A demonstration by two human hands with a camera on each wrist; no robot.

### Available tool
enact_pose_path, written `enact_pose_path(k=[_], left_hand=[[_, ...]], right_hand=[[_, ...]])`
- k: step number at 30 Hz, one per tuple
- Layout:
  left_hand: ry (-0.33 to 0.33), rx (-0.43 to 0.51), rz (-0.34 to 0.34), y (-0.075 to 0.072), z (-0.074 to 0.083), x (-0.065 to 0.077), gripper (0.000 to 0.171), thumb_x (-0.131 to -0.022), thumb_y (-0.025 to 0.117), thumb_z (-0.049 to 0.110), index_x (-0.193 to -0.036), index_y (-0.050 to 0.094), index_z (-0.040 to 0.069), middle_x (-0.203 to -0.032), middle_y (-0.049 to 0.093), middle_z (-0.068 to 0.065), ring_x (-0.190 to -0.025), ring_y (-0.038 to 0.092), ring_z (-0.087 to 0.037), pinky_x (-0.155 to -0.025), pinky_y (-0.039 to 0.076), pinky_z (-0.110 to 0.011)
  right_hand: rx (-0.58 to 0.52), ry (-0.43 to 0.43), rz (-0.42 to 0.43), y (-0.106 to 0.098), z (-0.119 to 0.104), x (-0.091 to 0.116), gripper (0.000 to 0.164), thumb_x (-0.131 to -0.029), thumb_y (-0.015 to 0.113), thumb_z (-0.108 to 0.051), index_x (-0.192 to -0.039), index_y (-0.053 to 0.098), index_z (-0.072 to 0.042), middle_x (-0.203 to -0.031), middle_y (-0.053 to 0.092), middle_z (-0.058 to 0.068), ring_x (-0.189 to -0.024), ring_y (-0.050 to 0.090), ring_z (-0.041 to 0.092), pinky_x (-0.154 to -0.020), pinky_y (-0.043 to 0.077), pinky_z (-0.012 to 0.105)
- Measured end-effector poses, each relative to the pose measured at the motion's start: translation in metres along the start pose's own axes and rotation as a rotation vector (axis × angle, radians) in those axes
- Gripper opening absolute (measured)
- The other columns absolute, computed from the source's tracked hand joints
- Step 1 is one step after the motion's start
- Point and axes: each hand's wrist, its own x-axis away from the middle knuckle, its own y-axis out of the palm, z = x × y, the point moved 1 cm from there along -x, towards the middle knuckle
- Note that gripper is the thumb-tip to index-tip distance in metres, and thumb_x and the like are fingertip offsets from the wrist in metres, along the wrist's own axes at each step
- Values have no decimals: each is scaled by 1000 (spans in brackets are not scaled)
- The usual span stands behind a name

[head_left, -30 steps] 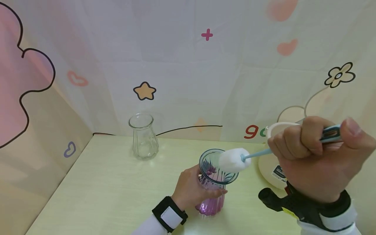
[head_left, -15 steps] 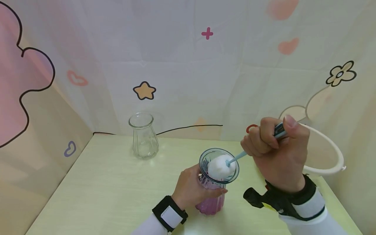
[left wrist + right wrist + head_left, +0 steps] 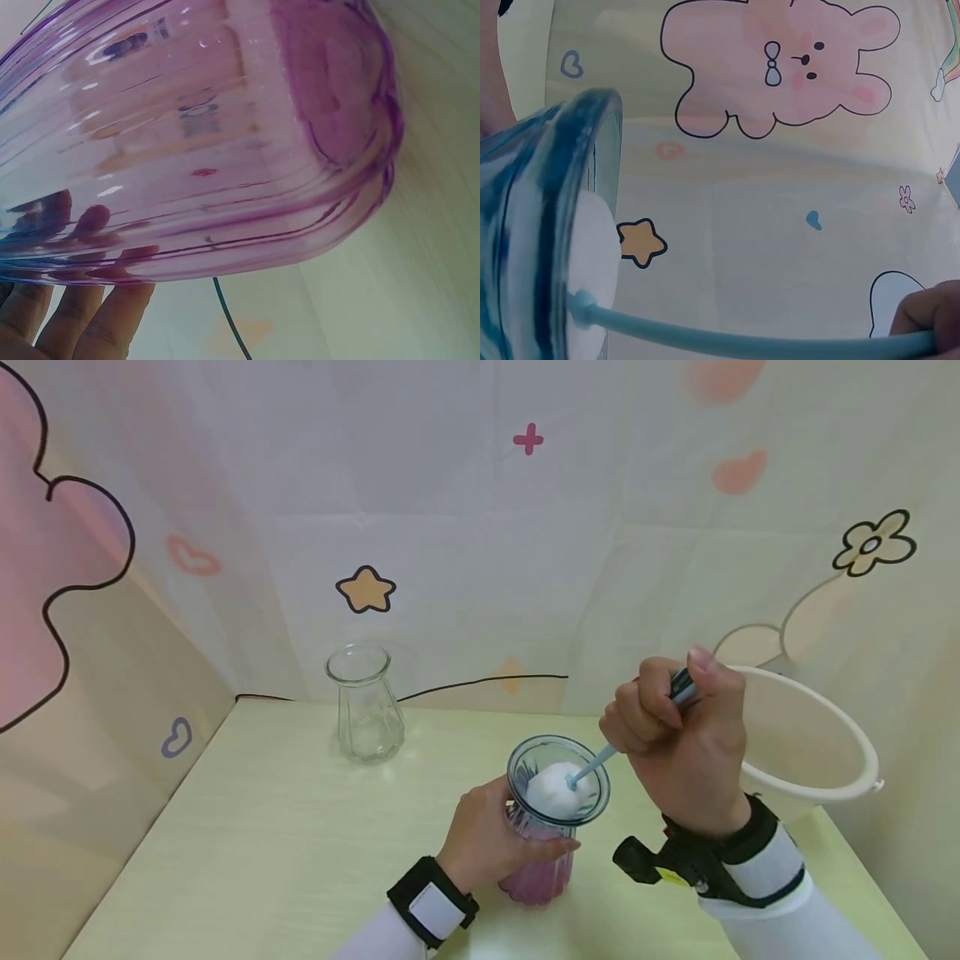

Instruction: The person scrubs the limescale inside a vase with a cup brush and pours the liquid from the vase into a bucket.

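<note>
My left hand grips a ribbed glass vase, blue at the rim and purple toward its base, tilted slightly on the table. In the left wrist view its purple base shows close up, with fingers curled along one side. My right hand is wrapped around the handle of a sponge bottle brush, thumb on top. The brush's white sponge head sits inside the vase mouth. From the right wrist, the light blue stem runs out of the vase rim.
A clear glass vase stands at the back left of the pale table. Behind my right hand is a white bucket at the right edge. A printed curtain hangs along the back.
My right hand has moved left and brought the brush's sponge from above the vase rim down into its mouth. The left hand has kept its grip on the vase.
</note>
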Motion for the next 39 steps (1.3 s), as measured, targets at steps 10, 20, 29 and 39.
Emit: enact_pose_path(k=[10, 20, 29, 39], left_hand=[[-13, -3, -13, 0, -1, 0, 81, -66, 93, 60, -133, 63, 26, -118, 76, 9, -107, 71, -9, -90, 58, -31], [-29, -4, -14, -1, -2, -1, 80, -67, 92, 61, -131, 64, 23, -114, 77, 7, -103, 72, -8, -86, 59, -29], [-57, 36, -59, 1, 3, 1, 71, -69, 92, 58, -124, 62, 26, -104, 75, 11, -90, 67, -2, -78, 57, -22], [-75, 21, -65, 0, 1, 1, 69, -70, 92, 56, -123, 61, 24, -103, 75, 9, -90, 68, -3, -78, 57, -22]], right_hand=[[72, 25, 22, 1, 6, 5, 47, -107, 14, -30, -64, 29, -14, -58, 19, -3, -45, 17, 12, -41, 13, 28], [88, 81, 28, 1, 23, 8, 46, -107, 17, -28, -64, 27, -14, -57, 18, -2, -46, 14, 14, -43, 12, 30], [242, 247, 26, -2, 49, 25, 44, -107, 11, -20, -68, 31, -15, -57, 22, 1, -46, 19, 20, -41, 16, 35], [213, 292, 29, -1, 51, 22, 44, -110, 12, -20, -72, 34, -11, -58, 23, 1, -47, 19, 20, -43, 13, 39]])
